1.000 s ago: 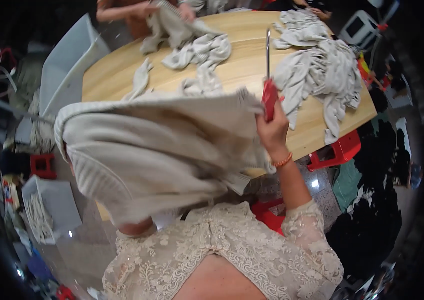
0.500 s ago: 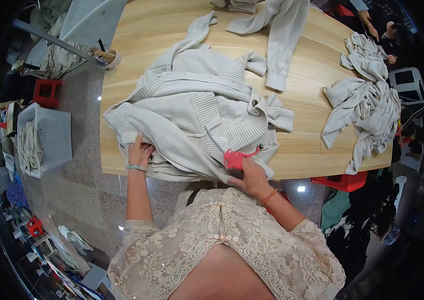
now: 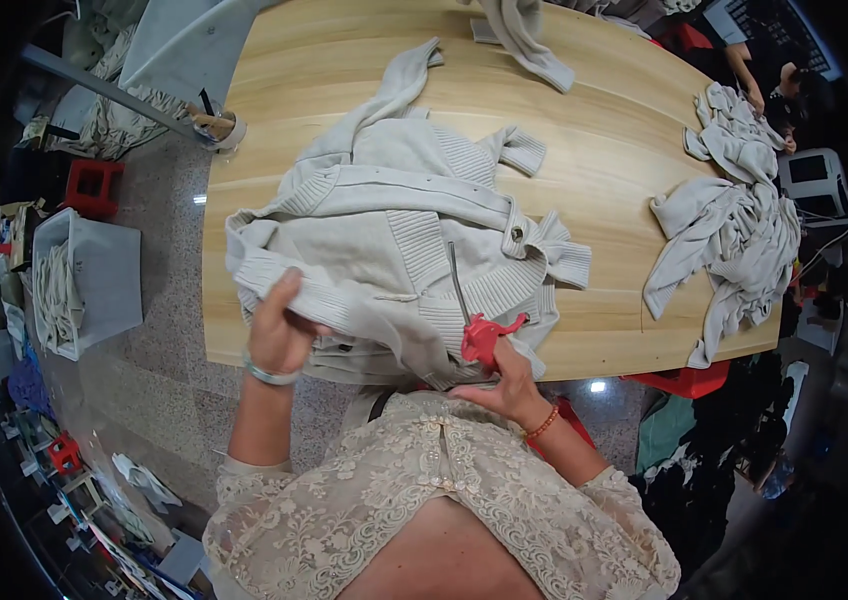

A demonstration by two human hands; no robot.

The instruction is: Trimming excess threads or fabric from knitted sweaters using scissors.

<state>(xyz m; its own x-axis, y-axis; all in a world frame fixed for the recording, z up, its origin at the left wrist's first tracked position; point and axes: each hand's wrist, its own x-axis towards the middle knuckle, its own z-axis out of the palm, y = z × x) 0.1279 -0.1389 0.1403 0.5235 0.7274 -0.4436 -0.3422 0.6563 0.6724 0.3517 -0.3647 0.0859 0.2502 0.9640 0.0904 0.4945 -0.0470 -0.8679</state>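
A cream-grey knitted cardigan (image 3: 344,240) with ribbed bands and buttons lies spread over the near part of the wooden table. My left hand (image 3: 282,325) is closed on the cardigan's sleeve near its ribbed cuff (image 3: 304,290), lifted a little above the rest. In my right hand (image 3: 512,385), at the table's near edge, is a pair of scissors with red handles (image 3: 482,338). Their thin metal blades (image 3: 457,280) point away from me across the ribbed knit. Whether the blades are parted cannot be made out.
More knitwear lies heaped at the table's right side (image 3: 734,220), and another knitted piece (image 3: 524,45) hangs over the far edge. A tool-filled cup (image 3: 224,130) is at the left edge. On the floor stand a white bin (image 3: 104,280) and red stools (image 3: 94,188). Someone sits at far right.
My left hand has raised the sleeve cuff and drawn it toward the right. My right hand, with the scissors, has shifted slightly nearer me. The far knitted piece has been pulled back toward the far edge.
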